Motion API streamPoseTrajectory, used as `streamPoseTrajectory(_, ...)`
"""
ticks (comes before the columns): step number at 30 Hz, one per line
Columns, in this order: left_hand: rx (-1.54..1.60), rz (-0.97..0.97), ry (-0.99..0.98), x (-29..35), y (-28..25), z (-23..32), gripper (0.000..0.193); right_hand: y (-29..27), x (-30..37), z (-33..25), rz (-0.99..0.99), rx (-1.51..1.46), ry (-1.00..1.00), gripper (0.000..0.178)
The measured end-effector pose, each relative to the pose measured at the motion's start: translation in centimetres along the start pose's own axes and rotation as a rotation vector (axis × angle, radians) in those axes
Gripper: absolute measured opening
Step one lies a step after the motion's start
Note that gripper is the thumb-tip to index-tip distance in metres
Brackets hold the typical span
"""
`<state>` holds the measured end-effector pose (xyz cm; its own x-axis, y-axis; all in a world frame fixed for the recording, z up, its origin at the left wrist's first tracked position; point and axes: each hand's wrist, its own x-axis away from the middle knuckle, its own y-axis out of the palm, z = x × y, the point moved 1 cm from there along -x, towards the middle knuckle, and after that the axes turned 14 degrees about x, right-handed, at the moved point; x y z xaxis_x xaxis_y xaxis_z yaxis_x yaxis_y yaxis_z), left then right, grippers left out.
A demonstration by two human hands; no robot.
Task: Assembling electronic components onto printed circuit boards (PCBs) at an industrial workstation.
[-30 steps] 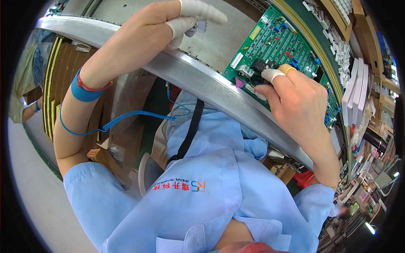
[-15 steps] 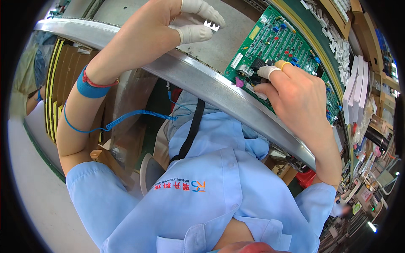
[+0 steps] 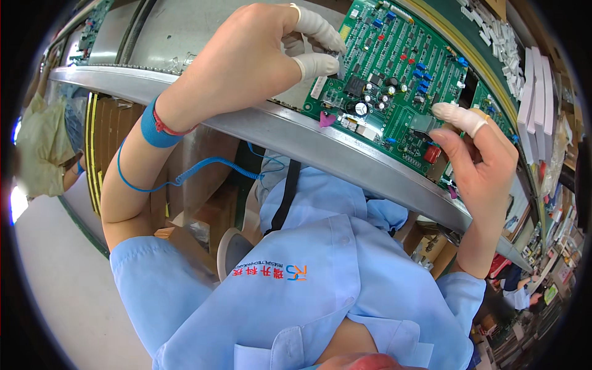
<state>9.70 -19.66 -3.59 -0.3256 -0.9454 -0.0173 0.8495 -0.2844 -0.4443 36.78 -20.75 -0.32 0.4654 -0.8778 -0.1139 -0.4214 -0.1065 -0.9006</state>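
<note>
My left hand (image 3: 271, 55), in white finger cots, pinches a small silvery piece (image 3: 340, 65) at the left edge of a green circuit board (image 3: 382, 68); its fingers cover part of the piece. Low over the board's right part is my right hand (image 3: 478, 142). Its thumb and cot-covered forefinger curl toward a small greyish part (image 3: 422, 125), beside a red block component (image 3: 432, 153). Whether that part is fixed to the board cannot be made out. Near the left hand sit a black component (image 3: 354, 86) and several round capacitors. A pink tag (image 3: 327, 119) hangs at the board's near edge.
A metal rail (image 3: 246, 126) runs along the near side of the bench. Another green board (image 3: 487, 102) lies to the right, and loose white parts (image 3: 493, 49) are scattered beyond. White panels (image 3: 536, 92) stand at the right. A coiled blue cord (image 3: 209, 162) trails from my left wristband.
My left hand has come right and down to the board's edge with the silvery piece. The right hand has left the black components and moved right. The board appears shifted left in view.
</note>
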Motion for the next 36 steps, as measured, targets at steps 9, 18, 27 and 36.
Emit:
streamPoseTrajectory(9,-0.361,-0.085,0.184,-0.3,1.0,0.6,0.022,-0.2,0.9,2.9,0.12,-0.092,-0.042,0.02)
streamPoseTrajectory(18,-0.44,-0.108,0.299,-0.2,1.4,1.4,0.026,-1.0,1.6,3.7,0.064,-0.112,-0.056,0.02)
streamPoseTrajectory(27,-0.489,-0.13,0.403,-0.5,1.6,1.5,0.024,-1.0,1.6,4.0,0.049,-0.069,-0.069,0.02)
streamPoseTrajectory(36,-0.609,-0.253,0.346,-0.2,0.3,2.7,0.025,-0.5,0.7,3.5,0.103,-0.044,-0.097,0.018)
